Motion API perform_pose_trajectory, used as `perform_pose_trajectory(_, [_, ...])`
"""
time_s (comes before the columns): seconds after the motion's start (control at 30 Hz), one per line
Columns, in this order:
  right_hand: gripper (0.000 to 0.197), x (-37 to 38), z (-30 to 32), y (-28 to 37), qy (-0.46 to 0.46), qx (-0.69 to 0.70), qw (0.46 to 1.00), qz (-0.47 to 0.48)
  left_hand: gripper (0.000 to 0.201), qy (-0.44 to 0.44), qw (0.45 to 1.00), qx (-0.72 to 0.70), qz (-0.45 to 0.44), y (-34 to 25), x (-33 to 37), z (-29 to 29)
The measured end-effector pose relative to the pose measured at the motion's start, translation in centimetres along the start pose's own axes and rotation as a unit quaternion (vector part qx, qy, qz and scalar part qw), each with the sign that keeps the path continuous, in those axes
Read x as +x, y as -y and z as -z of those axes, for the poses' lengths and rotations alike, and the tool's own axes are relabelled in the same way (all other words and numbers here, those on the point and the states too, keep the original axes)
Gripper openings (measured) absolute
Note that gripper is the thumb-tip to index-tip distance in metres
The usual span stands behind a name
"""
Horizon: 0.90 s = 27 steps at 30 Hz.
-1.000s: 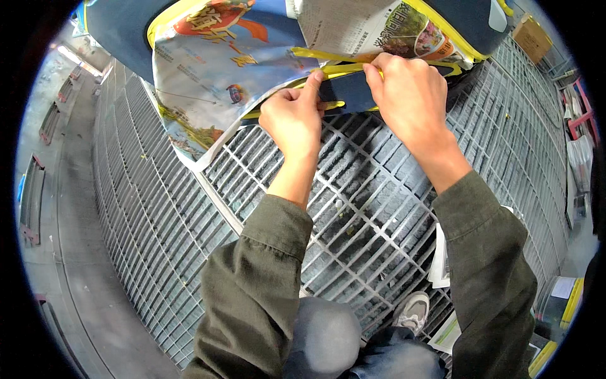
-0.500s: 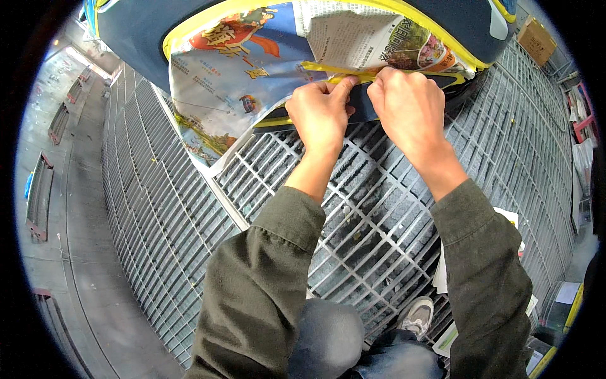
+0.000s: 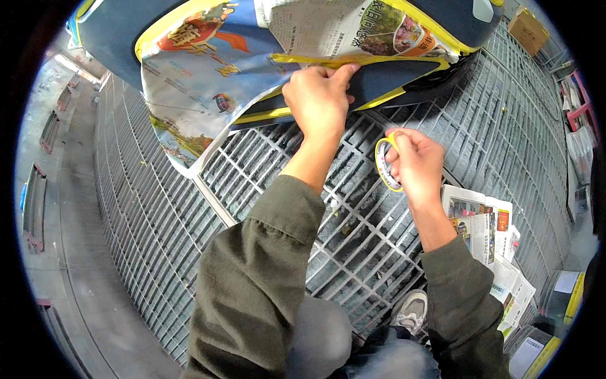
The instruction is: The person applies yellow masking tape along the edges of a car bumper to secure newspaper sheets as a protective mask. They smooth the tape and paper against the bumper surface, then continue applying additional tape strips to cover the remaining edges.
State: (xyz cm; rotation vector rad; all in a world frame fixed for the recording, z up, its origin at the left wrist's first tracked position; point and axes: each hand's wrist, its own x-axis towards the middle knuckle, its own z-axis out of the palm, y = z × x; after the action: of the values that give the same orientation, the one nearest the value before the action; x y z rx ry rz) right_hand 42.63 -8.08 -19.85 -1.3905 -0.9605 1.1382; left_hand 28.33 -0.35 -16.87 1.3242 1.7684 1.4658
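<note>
Above metal grating [image 3: 164, 189], newspaper [image 3: 196, 82] draped a dark blue panel [image 3: 379, 81]. I couldn't see inside the cardboard box [image 3: 529, 31] beyond. The left hand [image 3: 317, 101] curled narrowly at yellow tape [image 3: 287, 59], its grip unclear; near the panel, the right hand [image 3: 418, 158] held a tape roll [image 3: 381, 167].

Some fingertips of my left hand [image 3: 317, 104] hidden behind it, the tape roll [image 3: 382, 165] partly covered by my right hand [image 3: 418, 163], newspapers [image 3: 481, 221] running behind my right sleeve [image 3: 464, 290], my jeans [image 3: 320, 338] cut by the lower edge, navy bodywork [image 3: 110, 47] cropped above.
</note>
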Motion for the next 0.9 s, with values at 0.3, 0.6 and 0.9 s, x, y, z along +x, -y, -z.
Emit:
perform_pose_trajectory(0.3, [0.022,-1.5,-0.1,-0.2,0.07,0.021,0.997,-0.008,0.034,-0.001,0.993,-0.094,0.065,1.3,0.4,2.6])
perform_pose_trajectory(0.6, [0.037,-0.6,-1.9,2.3,0.154,-0.021,0.985,0.079,0.039,0.055,0.992,-0.057,0.098,4.2,-0.9,7.8])
perform_pose_trajectory(0.9, [0.039,1.1,-3.5,4.4,0.295,-0.165,0.915,0.218,0.02,0.295,0.942,-0.151,0.062,2.4,-0.2,8.8])
